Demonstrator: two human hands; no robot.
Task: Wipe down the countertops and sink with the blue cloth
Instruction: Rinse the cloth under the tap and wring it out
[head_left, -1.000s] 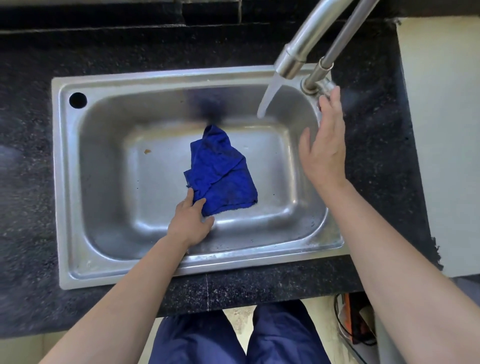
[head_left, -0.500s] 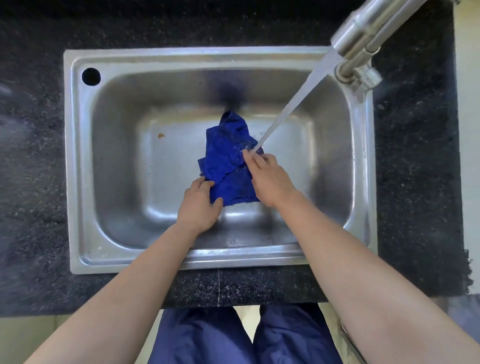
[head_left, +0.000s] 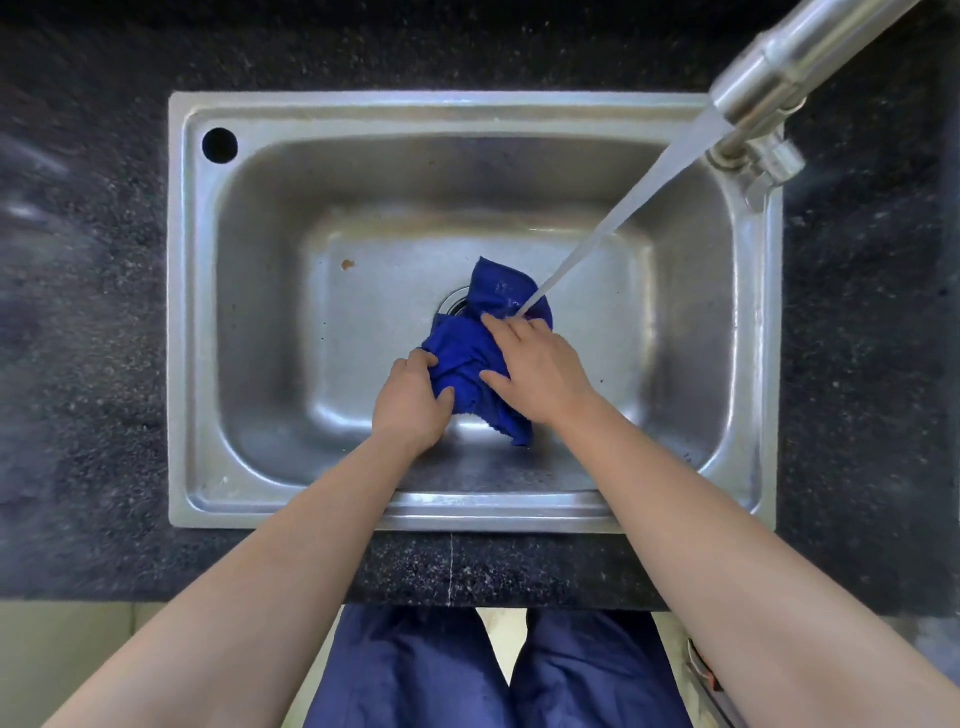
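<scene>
The blue cloth (head_left: 470, 358) is bunched up in the middle of the steel sink (head_left: 260, 322), over the drain. My left hand (head_left: 410, 402) grips its near left edge with curled fingers. My right hand (head_left: 540, 369) holds the cloth from the right, thumb tucked into the folds and fingers over the top. A stream of water (head_left: 623, 213) runs from the faucet (head_left: 779, 57) and lands on the cloth beside my right fingertips. Black speckled countertop (head_left: 88, 312) surrounds the sink.
The faucet base and handle (head_left: 763, 161) stand at the sink's back right corner. A round hole (head_left: 220, 145) sits in the rim at the back left. A small brown speck (head_left: 347, 264) lies on the basin floor. My legs show below the counter edge.
My right hand left the faucet handle and came down onto the cloth. Both hands have gathered the cloth into a tighter bunch under the running water.
</scene>
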